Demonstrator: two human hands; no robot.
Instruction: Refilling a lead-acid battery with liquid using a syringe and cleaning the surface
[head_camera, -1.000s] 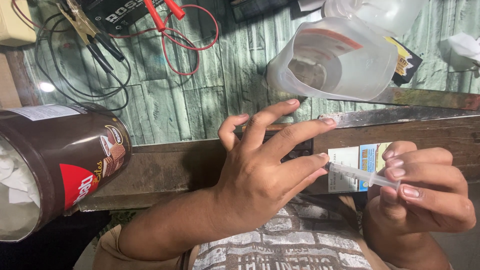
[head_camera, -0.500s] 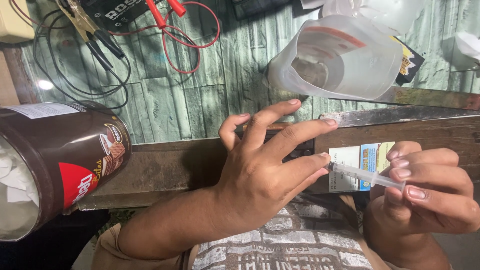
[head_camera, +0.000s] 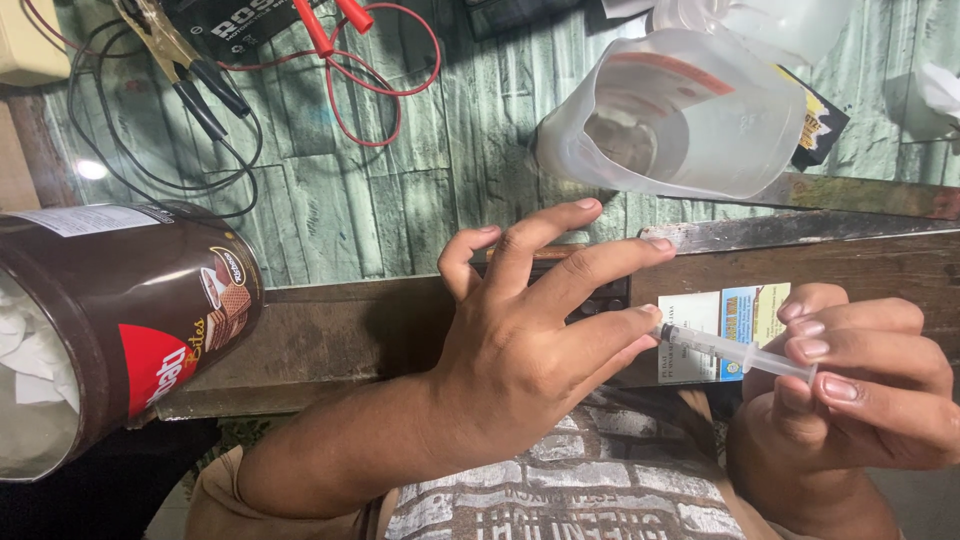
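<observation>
While gripped rightward, syringe (head_camera: 735, 352) tip toward left hand (head_camera: 520, 350).

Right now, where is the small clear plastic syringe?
In the head view, lower right: the small clear plastic syringe is held by the right hand, its tip at the left hand fingers.

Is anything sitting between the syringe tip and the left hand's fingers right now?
Nothing visible. The syringe, held in the right hand, points its tip straight at the left hand, right at the fingertips, with no object between them.
</observation>
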